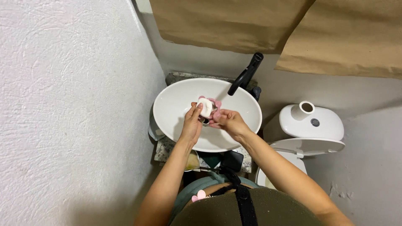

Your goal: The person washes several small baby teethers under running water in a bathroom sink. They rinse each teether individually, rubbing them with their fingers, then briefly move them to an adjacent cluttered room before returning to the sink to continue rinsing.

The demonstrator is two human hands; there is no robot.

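Your two hands meet over the middle of the white oval basin [176, 100], just above its drain, and between them sits a white bar of soap [205, 107] resting against a pink soap holder [216, 103]. Your left hand [191, 125] comes up from the near left rim with its fingers curled round the left side of the soap, thumb and fingertips closed on it. Your right hand [228, 120] comes in from the right, fingers pinched on the pink holder at its lower edge; how firmly it grips you cannot tell from here.

The soap lies at your fingertips, toward the far side of the basin from both palms, its long axis running roughly near-to-far. The left hand is the one nearer to it and already touching it; the right hand is just beside, on the holder. The black tap [246, 75] leans over the far right rim of the basin, its spout ending near the holder but apart from it. To the right stands the white toilet tank [322, 125].
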